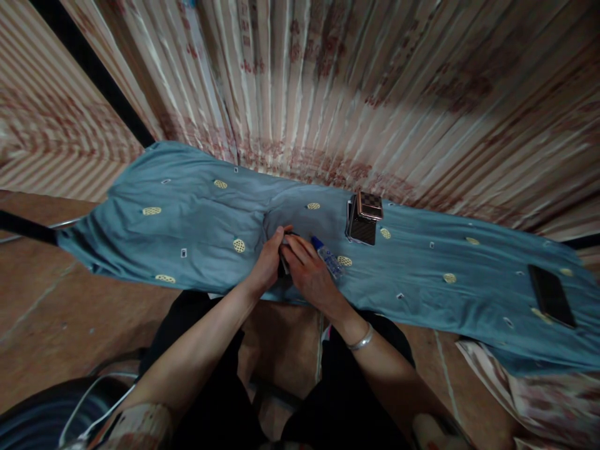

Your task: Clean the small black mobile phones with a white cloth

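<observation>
Gripping a small dark object [284,250] between left hand [269,262] and right hand [307,272], both closed on it; bottle [328,257] beside, seemingly capped; progress unclear.

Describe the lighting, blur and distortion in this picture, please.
Head view: dim light, strong wide-angle bending of the blue cloth and striped curtain; edges blurred; the left hand and right hand hide a small dark object, details unclear.

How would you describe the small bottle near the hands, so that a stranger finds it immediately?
Start at the blue cloth spread over the surface. Just beyond the right hand lies a small clear bottle with a blue cap, on its side. The checkered box behind it is dark and upright.
</observation>
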`<state>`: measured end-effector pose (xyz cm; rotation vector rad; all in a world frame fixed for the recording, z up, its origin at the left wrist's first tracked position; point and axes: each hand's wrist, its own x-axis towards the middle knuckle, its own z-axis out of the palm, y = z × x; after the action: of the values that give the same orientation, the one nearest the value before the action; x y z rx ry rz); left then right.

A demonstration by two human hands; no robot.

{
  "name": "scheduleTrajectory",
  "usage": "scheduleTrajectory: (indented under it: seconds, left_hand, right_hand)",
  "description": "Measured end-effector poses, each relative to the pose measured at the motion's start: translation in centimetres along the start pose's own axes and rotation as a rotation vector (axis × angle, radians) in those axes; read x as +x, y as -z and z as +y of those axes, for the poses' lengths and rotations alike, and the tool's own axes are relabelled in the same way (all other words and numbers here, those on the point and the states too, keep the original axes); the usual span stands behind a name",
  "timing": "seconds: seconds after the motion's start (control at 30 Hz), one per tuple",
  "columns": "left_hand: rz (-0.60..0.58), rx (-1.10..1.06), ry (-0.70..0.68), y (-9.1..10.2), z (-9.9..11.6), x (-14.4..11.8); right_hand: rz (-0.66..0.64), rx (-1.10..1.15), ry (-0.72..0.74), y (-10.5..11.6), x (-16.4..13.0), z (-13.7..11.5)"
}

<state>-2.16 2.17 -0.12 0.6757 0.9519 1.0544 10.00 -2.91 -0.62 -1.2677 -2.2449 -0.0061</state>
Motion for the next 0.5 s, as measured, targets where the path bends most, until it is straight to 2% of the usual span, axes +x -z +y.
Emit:
scheduleTrajectory:
  seconds: [0.2, 0.5]
  left_hand:
    - [0.033, 0.046, -0.108, -0.22, -0.44, -0.04]
    - [0.121, 0.027, -0.103, 0.17, -0.32, 0.2]
  right_hand:
    - [0.072, 0.011, -0.034, -0.31, -0.05, 0.89]
    - [0.133, 0.043, -0.083, -0.69, 0.26, 0.74]
